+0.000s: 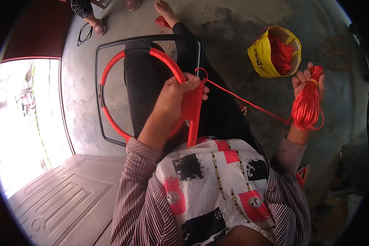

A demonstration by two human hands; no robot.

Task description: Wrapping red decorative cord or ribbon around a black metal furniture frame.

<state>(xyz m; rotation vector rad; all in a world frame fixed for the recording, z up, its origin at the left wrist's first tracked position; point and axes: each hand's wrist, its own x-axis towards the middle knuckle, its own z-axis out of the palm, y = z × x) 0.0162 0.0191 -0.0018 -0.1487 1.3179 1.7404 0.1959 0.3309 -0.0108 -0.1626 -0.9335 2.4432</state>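
Observation:
A black metal frame (172, 37) with rounded corners lies across my lap. Inside it is a round ring (168, 60), wrapped in red cord along several stretches, with bare black parts between. My left hand (172, 96) is closed on the frame's right side, at a red woven section (190, 107) with a tightly wrapped edge. A loose loop of cord stands up by my left thumb. From there a red strand (250, 103) runs to the right. Held out at the right, my right hand (302, 82) grips a hanging bundle of red cord (306, 105), bound near its top.
A yellow bag (258, 57) holding more red cord (281, 55) stands on the grey concrete floor (229, 24). Other people's feet (99, 28) show at the far left and top. A pale panelled door (65, 201) is at the lower left, beside a bright doorway.

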